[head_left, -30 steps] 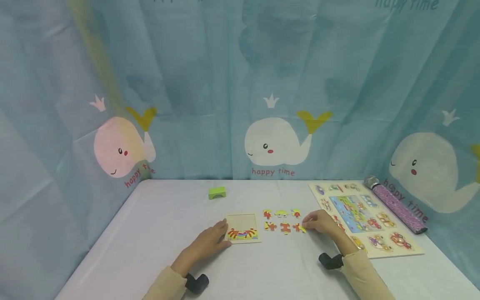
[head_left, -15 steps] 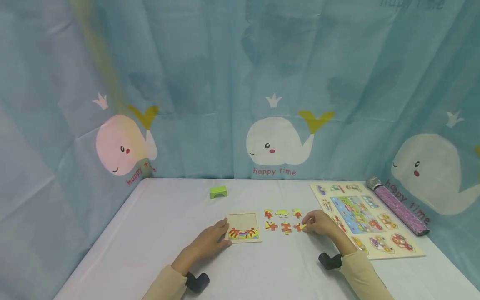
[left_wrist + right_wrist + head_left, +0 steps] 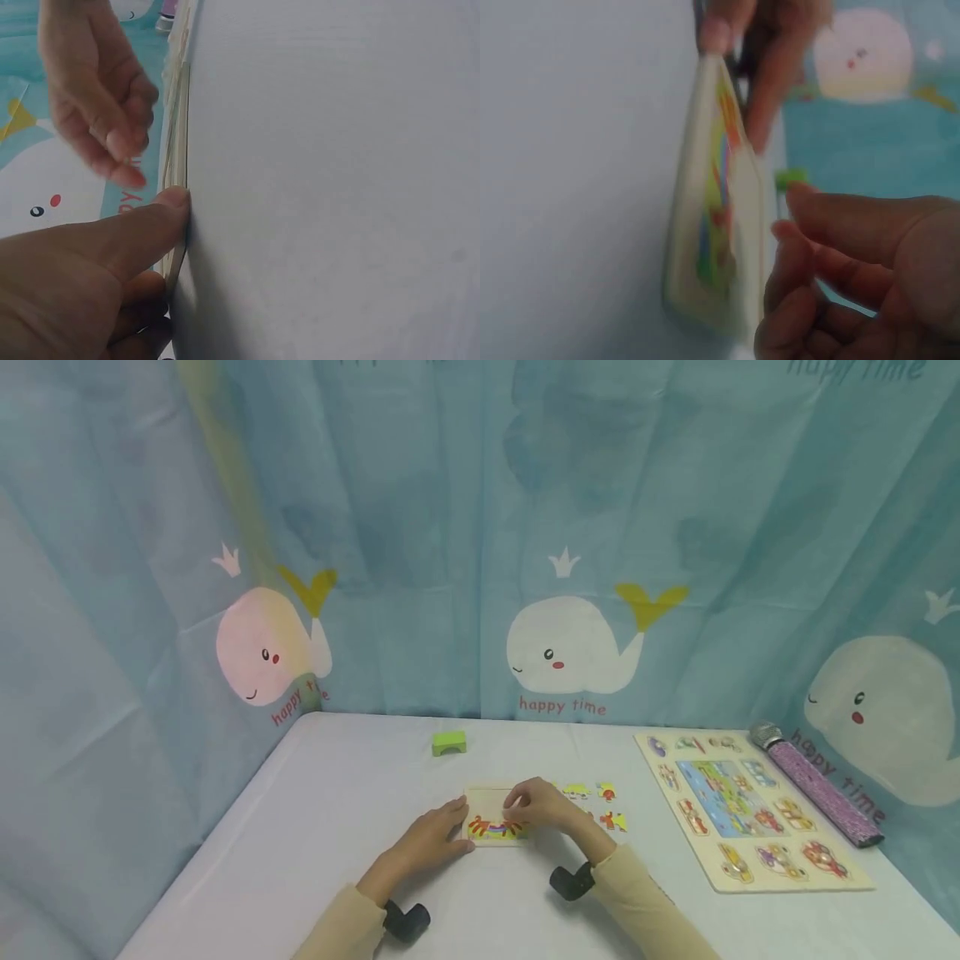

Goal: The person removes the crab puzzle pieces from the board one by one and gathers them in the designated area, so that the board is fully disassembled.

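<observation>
A small square wooden puzzle board lies on the white table, its lower half filled with a rainbow picture and its upper half bare wood. My left hand holds the board's left side, thumb at the near corner and fingers along the edge. Above the board's right part hovers my right hand. Its thumb and forefinger are loosely bent and a little apart, and no piece shows between them. Several loose jigsaw pieces lie to the board's right, some hidden behind the right hand.
A green arch block stands behind the board. At the right lies a large wooden peg puzzle with vehicle shapes, and beside it a pink glittery microphone. A blue whale-print curtain hangs behind the table.
My right hand has left the lower right jigsaw piece and moved left over the puzzle board. That piece still lies in place. The left hand stays at the board's edge, and the view has shifted slightly.
</observation>
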`<state>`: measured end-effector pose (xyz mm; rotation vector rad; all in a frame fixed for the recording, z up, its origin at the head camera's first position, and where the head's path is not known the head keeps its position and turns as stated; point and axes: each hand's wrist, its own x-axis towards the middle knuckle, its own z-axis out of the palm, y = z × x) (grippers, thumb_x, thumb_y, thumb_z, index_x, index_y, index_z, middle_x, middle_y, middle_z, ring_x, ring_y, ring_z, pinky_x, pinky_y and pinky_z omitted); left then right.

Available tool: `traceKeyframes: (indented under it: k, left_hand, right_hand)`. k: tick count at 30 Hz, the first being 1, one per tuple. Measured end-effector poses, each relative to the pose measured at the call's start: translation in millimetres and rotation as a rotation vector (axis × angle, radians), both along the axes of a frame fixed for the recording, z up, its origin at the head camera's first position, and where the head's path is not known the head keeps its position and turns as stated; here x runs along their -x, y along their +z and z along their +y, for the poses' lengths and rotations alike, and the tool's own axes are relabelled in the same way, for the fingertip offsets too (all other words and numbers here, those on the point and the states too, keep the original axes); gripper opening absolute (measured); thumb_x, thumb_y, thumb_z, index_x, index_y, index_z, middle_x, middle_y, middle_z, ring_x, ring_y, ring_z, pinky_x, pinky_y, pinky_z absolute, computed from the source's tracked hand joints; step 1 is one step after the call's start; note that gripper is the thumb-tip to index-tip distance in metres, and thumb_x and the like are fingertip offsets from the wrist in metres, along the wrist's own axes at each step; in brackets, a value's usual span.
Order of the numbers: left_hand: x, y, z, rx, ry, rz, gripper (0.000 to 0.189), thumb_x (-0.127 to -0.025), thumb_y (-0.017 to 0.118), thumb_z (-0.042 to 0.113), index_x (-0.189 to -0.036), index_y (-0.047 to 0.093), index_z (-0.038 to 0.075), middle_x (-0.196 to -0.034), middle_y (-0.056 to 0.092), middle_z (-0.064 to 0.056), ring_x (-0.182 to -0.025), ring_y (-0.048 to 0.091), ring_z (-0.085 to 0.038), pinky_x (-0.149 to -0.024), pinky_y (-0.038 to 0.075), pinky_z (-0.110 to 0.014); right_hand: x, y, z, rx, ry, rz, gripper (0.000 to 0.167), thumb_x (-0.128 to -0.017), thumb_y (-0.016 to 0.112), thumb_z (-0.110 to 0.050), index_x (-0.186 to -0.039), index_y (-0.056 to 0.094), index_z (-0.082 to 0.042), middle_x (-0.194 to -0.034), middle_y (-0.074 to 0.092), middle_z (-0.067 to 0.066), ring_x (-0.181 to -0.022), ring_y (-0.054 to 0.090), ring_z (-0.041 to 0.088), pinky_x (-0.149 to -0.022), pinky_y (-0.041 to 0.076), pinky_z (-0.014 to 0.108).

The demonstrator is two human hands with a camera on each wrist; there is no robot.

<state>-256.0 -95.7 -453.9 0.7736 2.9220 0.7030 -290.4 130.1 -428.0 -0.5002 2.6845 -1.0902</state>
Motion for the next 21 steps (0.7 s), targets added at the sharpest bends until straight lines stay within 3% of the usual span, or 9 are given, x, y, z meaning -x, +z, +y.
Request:
traceKeyframes:
  k: [5,13,21]
  left_hand:
    - [2.1,-1.5,0.7,-0.004,-0.021,0.017,0.063,-0.084,0.064,0.035,-0.131,0.047,-0.003,-0.141,0.041,-0.018,-0.127,0.043,-0.035,-0.101,0.038,-0.051]
    - [-2.3,-6.0,0.4,-0.033,-0.033,0.021,0.065,-0.083,0.064,0.037,-0.130,0.047,-0.004,-0.141,0.041,-0.019,-0.126,0.043,-0.036,-0.100,0.038,-0.052]
    - [-0.5,-2.2,-0.3,-0.017,-0.023,0.023,0.065,-0.084,0.063,0.039,-0.132,0.046,-0.003,-0.142,0.040,-0.018,-0.128,0.042,-0.035,-0.102,0.037,-0.051]
  right_hand:
    - [-2.3,-4.4,-29.2,0.002,0.066,0.021,0.013,-0.081,0.067,-0.012,-0.093,0.066,-0.006,-0.063,0.056,-0.001,-0.053,0.049,0.008,-0.047,0.041,0.020]
    - [-15.2,-15.0,-44.9,-0.036,0.046,0.051,0.014,-0.080,0.067,-0.013,-0.093,0.065,-0.008,-0.073,0.056,-0.002,-0.064,0.048,0.010,-0.055,0.038,0.022]
    - [-16.3,-15.0,-49.2,-0.060,0.041,0.106,0.014,-0.082,0.066,-0.012,-0.094,0.064,-0.007,-0.069,0.058,-0.003,-0.060,0.049,0.008,-0.053,0.039,0.020]
